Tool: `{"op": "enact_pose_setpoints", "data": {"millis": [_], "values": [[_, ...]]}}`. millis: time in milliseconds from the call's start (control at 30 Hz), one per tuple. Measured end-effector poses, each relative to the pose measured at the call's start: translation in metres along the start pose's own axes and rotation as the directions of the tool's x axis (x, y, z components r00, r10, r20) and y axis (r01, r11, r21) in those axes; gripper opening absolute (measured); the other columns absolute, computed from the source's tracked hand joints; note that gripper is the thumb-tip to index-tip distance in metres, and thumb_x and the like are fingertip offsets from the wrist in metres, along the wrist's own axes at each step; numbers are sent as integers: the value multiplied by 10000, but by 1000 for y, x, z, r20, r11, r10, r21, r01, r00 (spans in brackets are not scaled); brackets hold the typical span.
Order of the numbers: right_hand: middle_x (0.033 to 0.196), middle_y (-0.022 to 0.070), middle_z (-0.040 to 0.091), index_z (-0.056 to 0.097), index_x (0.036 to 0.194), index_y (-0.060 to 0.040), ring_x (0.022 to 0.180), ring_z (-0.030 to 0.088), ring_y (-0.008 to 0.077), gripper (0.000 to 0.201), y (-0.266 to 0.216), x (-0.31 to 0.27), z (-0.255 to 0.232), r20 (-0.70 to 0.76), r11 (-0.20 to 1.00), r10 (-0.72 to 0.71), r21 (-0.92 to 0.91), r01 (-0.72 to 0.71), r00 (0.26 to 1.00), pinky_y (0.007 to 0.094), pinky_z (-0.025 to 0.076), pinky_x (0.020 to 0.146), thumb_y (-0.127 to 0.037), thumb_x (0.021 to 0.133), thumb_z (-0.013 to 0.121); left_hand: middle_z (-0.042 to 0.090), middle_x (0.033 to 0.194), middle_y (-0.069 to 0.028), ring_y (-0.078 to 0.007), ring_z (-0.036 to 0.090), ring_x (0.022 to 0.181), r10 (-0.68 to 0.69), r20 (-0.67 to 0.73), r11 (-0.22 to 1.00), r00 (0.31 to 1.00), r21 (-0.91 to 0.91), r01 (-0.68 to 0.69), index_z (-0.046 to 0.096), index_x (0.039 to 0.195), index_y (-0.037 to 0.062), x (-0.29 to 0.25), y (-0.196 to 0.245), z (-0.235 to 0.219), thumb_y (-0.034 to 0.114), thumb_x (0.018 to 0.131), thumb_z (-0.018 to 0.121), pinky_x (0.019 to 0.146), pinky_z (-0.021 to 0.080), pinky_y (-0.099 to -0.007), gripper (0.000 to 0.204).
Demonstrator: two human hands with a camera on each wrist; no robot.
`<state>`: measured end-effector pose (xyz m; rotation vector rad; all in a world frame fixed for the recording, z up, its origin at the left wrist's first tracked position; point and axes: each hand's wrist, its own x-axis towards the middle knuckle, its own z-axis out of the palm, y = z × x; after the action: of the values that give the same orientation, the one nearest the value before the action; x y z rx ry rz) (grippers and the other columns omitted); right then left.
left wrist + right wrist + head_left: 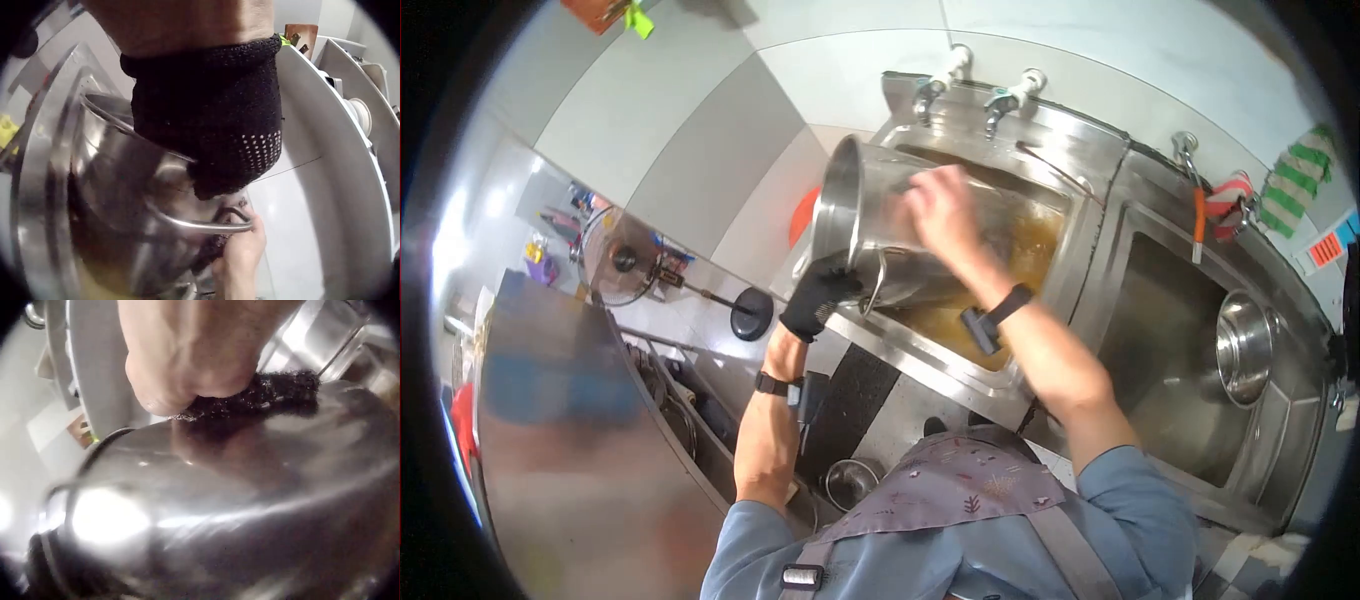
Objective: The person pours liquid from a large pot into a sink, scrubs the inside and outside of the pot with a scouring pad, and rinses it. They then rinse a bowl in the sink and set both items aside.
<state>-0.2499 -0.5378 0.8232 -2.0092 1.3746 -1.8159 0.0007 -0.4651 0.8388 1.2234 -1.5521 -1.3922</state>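
Observation:
A large stainless steel stockpot [884, 192] lies tilted on its side over the left sink basin, its mouth toward the left. My left hand [824, 297], in a black glove with pale grip dots, grips the pot at its rim, close to a loop handle [203, 225]. The glove [206, 112] hides part of that rim in the left wrist view. My bare right hand [945, 215] is blurred over the upper side of the pot. In the right wrist view its curled fingers hold a dark, wiry scouring pad [284, 394] against the shiny outer wall.
Yellowish water [1040, 235] stands in the left basin. A steel bowl [1245, 348] sits in the right basin. Taps [1005, 100] project from the wall behind, and a thin rod [1055, 168] lies at the sink's back edge. A metal counter [580, 400] stands at left.

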Motion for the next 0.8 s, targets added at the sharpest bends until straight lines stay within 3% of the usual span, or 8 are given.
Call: {"op": "enact_pose_setpoints", "data": {"millis": [33,133,200,567,633,667,733,800], "values": [[1032,160,623,676,1015,-30,928,635,371,157,-27,-6,4,-63,996,-49,65,54,997,457,534,804,-102,881,716,712,1063,-61,-104,647,939,204,9,961,979,188,-202,709,1081,-8,16,-10,-5,3,889,667,803,545,-290,197],[1034,178,613,649,1041,-22,917,642,369,151,-59,-25,15,-57,963,38,270,-21,998,452,540,772,-110,930,704,746,981,-55,-123,666,886,112,-18,992,993,59,-111,710,1190,16,36,24,15,32,919,674,805,546,-303,273],[1035,181,611,645,1045,-21,920,644,381,151,-54,-28,8,-38,966,1,257,9,999,452,541,766,-102,931,701,748,932,-50,-127,663,841,115,-61,974,992,204,-100,731,1140,13,47,22,21,54,929,691,804,546,-310,218],[1063,205,664,676,1055,-88,1021,641,431,187,156,-36,-13,-205,835,449,-249,-490,870,510,526,875,-239,950,641,744,801,-116,-167,662,728,233,-250,936,940,321,-147,742,964,-32,48,16,66,166,912,754,693,510,-356,205],[1212,242,678,693,1156,-76,1143,646,424,265,183,-38,-24,-9,523,814,-426,-738,581,508,526,967,-210,953,590,743,795,-139,-180,672,723,224,-265,909,938,404,-103,740,959,-35,45,6,68,170,907,758,684,508,-363,212],[1252,263,682,713,1156,-45,1181,655,403,308,196,-42,-37,129,426,889,-583,-692,439,479,531,966,-231,939,595,741,790,-161,-193,682,718,228,-284,871,931,486,-65,737,954,-37,43,3,68,174,902,761,675,506,-370,219],[1299,188,697,746,1205,-64,1223,654,364,335,277,-106,-12,-40,253,946,-525,-813,321,450,528,1018,-244,961,604,731,782,-178,-236,700,702,225,-312,781,923,625,20,729,949,-42,37,7,64,176,901,758,648,503,-385,224],[1278,189,704,742,1197,-60,1201,660,365,331,286,-93,-4,-15,296,938,-487,-822,347,450,529,995,-242,951,615,753,815,-162,-207,703,734,245,-340,853,908,520,-36,737,992,-38,27,22,73,137,903,749,681,520,-374,197]]}}
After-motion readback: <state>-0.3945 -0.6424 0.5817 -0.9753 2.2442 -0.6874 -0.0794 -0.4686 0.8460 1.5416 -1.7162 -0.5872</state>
